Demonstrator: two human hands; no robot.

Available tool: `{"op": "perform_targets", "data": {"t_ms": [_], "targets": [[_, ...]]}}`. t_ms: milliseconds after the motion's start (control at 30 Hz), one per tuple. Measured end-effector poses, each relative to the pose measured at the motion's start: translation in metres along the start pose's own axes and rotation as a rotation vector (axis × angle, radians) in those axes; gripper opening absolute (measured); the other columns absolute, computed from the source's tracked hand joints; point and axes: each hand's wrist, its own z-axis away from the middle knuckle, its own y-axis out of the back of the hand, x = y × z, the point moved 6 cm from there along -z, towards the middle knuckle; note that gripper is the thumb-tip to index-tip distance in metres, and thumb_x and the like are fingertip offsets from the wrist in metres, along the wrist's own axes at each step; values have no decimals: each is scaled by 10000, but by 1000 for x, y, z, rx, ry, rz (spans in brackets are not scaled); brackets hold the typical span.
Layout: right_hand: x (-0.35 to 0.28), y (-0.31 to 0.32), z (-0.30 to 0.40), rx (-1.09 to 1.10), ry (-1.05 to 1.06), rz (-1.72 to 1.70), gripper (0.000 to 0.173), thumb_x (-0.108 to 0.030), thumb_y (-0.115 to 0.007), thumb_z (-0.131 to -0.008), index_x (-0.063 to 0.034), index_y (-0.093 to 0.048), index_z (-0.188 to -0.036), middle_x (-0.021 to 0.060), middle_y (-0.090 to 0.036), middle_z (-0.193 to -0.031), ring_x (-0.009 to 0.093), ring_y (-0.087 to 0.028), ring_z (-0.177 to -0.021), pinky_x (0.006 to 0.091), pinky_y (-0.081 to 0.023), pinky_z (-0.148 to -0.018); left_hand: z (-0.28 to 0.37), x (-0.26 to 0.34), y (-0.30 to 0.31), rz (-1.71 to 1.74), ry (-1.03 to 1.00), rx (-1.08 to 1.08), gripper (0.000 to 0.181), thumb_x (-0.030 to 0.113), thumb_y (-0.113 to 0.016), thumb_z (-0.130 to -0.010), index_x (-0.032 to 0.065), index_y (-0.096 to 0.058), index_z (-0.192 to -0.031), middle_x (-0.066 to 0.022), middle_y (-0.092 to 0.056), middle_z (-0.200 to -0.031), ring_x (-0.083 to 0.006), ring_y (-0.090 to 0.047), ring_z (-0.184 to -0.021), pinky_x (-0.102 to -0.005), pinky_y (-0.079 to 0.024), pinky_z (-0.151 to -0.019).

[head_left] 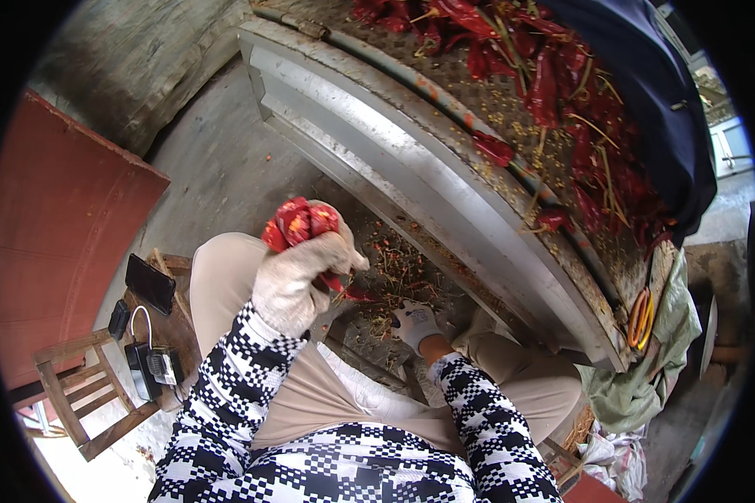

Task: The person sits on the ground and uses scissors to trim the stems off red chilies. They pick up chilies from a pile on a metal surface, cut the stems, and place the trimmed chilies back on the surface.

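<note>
My left hand (299,276), in a worn off-white glove, is raised over my left knee and closed around a bunch of dried red chili peppers (294,221). Cut ends with orange-yellow seeds show on top, and a red tip sticks out below the palm. Lower down, between my knees, my right hand (415,322) wears a pale glove with printing. It reaches to the litter of pepper stems and red scraps (399,267) on the floor. Its fingers are partly hidden, so what it holds cannot be made out. A loose red pepper piece (360,293) is near it.
A metal-sided table (415,170) slants across, bearing a heap of dried red chilies (541,82) and scattered seeds. Dark blue cloth (660,113) overhangs the heap. Orange-handled scissors (640,319) hang at its corner by a green sack (642,371). A phone (150,284) rests on a wooden chair (88,390).
</note>
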Motion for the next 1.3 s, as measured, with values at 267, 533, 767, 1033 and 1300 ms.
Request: {"op": "perform_targets", "data": {"t_ms": [267, 533, 767, 1033, 1300], "targets": [[-47, -47, -78, -250, 197, 276, 482, -360, -629, -882, -221, -544, -1336, 130, -259, -1551, 363, -316, -1374, 572, -288, -1090, -1, -13, 11, 114, 209, 225, 184, 37, -705, -784, 2, -591, -924, -82, -628, -781, -190, -640, -756, -307, -518, -728], [-45, -72, -145, -503, 196, 543, 541, -329, -550, -959, -242, -392, -1469, 79, -117, -1607, 336, -200, -1450, 543, -261, -1134, -13, -13, 14, 129, 220, 211, 217, 40, -729, -764, -3, -584, -919, -97, -636, -832, -200, -632, -848, -314, -498, -765], [-34, -47, -146, -230, 209, 166, 448, -302, -604, -911, -111, -553, -1313, 136, -491, -1369, 303, -518, -1214, 474, -440, -972, -14, -18, 15, 132, 255, 307, 217, 19, -685, -792, 0, -567, -974, -108, -633, -840, -206, -628, -836, -329, -503, -772], [-1, 57, -11, 519, 159, -620, 337, -189, -652, -826, -23, -633, -1119, 179, -633, -1092, 337, -625, -977, 403, -500, -870, 0, -32, 18, 75, 290, 358, 104, 37, -602, -852, 30, -576, -953, -103, -605, -821, -201, -598, -735, -376, -523, -770], [18, 107, 97, 658, 160, -1248, 289, -122, -616, -821, -20, -666, -1087, 130, -678, -1009, 238, -639, -905, 316, -485, -837, 12, -66, 13, 176, 449, 330, 197, 66, -627, -885, -53, -590, -1037, -132, -669, -951, -227, -669, -803, -361, -572, -715]]}}
